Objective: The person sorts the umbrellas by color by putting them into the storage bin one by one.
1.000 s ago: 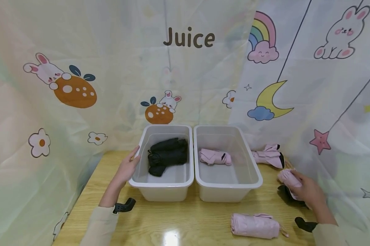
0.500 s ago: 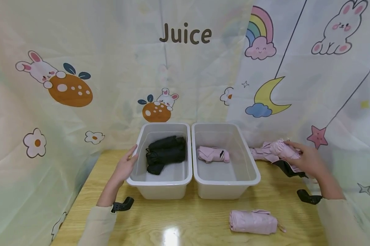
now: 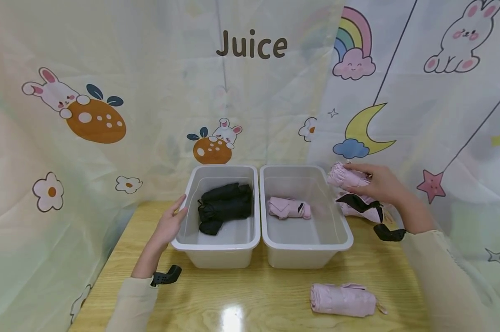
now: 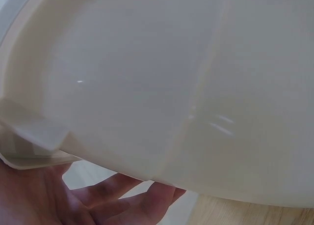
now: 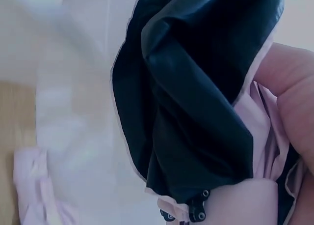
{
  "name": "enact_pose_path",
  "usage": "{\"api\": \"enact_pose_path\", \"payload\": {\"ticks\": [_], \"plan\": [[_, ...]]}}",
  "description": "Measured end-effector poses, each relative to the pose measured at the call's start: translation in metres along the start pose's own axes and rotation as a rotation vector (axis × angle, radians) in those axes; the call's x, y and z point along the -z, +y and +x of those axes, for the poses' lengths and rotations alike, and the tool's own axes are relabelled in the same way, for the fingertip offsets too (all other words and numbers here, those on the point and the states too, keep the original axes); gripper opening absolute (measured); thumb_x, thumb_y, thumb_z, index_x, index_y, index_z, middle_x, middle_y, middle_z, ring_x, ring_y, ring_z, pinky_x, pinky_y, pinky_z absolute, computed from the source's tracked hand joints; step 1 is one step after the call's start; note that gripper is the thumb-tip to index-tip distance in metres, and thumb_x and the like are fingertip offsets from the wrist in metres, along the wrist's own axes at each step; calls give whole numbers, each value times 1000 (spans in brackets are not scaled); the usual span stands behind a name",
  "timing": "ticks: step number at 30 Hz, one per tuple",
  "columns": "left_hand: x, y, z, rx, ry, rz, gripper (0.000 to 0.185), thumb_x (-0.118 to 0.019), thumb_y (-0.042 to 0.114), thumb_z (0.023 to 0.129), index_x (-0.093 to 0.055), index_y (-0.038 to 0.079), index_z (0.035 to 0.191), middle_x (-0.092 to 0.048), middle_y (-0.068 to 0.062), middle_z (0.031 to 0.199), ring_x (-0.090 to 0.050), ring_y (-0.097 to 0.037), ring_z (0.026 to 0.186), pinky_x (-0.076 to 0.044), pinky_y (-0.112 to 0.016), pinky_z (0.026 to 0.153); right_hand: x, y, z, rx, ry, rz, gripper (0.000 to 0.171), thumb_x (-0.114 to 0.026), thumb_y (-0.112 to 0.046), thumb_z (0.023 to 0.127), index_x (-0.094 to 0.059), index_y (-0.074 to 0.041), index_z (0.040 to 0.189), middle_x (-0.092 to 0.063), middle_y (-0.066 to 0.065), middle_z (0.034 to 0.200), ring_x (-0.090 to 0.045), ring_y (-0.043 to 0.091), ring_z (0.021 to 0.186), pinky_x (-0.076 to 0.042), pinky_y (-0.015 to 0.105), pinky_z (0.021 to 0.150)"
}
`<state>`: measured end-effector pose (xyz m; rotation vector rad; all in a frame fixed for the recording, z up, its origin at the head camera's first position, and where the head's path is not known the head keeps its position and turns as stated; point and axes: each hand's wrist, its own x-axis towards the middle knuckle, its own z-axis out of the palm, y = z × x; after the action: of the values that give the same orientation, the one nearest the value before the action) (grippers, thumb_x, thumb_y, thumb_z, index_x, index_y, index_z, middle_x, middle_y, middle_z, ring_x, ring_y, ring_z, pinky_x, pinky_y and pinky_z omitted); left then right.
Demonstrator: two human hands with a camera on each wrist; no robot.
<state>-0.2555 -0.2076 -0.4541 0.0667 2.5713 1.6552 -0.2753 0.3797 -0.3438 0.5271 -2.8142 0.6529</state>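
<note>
My right hand (image 3: 384, 186) grips a pink folding umbrella (image 3: 346, 177) at the back right corner of the right white bin. In the right wrist view its dark lining (image 5: 191, 112) hangs loose beside the hand. Another pink umbrella (image 3: 360, 213), partly hidden by this one, lies to the right of that bin. My left hand (image 3: 169, 226) touches the left side of the left white bin (image 3: 218, 258) near its rim. In the left wrist view, loosely bent fingers (image 4: 157, 200) lie against the bin's outer wall.
Black folded umbrellas (image 3: 226, 207) lie inside the left bin. One pink umbrella (image 3: 290, 208) is in the right bin (image 3: 301, 259). On the wooden table (image 3: 192, 299), a rolled pink umbrella (image 3: 343, 299) lies at front right. A printed curtain (image 3: 150, 92) surrounds the table.
My right hand has carried the pink umbrella from the table's right side back and leftward to the right bin's corner. The left hand stays at the left bin.
</note>
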Motion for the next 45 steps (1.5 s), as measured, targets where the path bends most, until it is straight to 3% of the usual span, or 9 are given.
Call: {"api": "enact_pose_path", "payload": {"ticks": [3, 9, 11, 15, 22, 33, 40, 45], "plan": [[0, 2, 1, -7, -1, 3, 55, -39, 39, 105, -19, 31, 156, -23, -16, 157, -44, -43, 128, -45, -56, 93, -5, -12, 17, 49, -16, 8, 66, -84, -35, 77, -59, -21, 137, -52, 17, 139, -51, 36, 116, -47, 57, 86], [-1, 4, 2, -36, -10, -4, 57, -38, 40, 105, -19, 28, 157, -16, -15, 160, -42, -45, 128, -44, -56, 94, -21, -31, 46, 105, -69, 38, 64, -84, -33, 77, -60, -21, 136, -57, 10, 135, -52, 24, 98, -48, 40, 72], [-1, 3, 2, -35, -9, -9, 57, -39, 40, 105, -19, 28, 157, -15, -14, 160, -42, -45, 128, -43, -56, 95, -28, -36, 55, 109, -105, 58, 63, -83, -32, 78, -60, -22, 136, -57, 7, 136, -53, 23, 103, -48, 37, 73], [-1, 1, 1, -26, 3, -10, 56, -40, 40, 105, -20, 28, 156, -18, -14, 159, -43, -43, 128, -44, -55, 94, -44, -46, 71, 102, -170, 119, 61, -84, -24, 78, -61, -23, 135, -56, 7, 137, -53, 24, 104, -47, 35, 70], [1, 1, 0, -14, -1, -8, 56, -38, 40, 105, -19, 30, 156, -20, -17, 158, -43, -43, 128, -45, -55, 94, -75, -54, 93, 146, -223, 186, 61, -87, -12, 73, -66, -22, 129, -58, 8, 134, -54, 21, 92, -45, 32, 67], [0, 5, -2, -3, -9, 3, 56, -37, 40, 105, -17, 29, 157, -14, -15, 160, -37, -45, 132, -40, -58, 97, -108, -54, 116, 127, -312, 207, 64, -85, -9, 74, -64, -26, 132, -55, 6, 138, -33, 15, 57, -37, 30, 53], [1, 8, -3, 6, -12, -12, 54, -37, 35, 106, -19, 27, 157, -14, -15, 160, -39, -45, 131, -41, -57, 97, -122, -49, 124, 60, -343, 141, 64, -86, -20, 74, -62, -34, 132, -57, 1, 136, -34, 14, 57, -34, 30, 51], [3, 21, -11, 19, -25, -34, 54, -38, 28, 107, -19, 20, 157, -12, -17, 160, -36, -47, 132, -39, -58, 98, -134, -43, 128, 74, -366, 188, 62, -85, -14, 76, -63, -27, 133, -51, 4, 142, -41, 16, 70, -38, 30, 58]]}}
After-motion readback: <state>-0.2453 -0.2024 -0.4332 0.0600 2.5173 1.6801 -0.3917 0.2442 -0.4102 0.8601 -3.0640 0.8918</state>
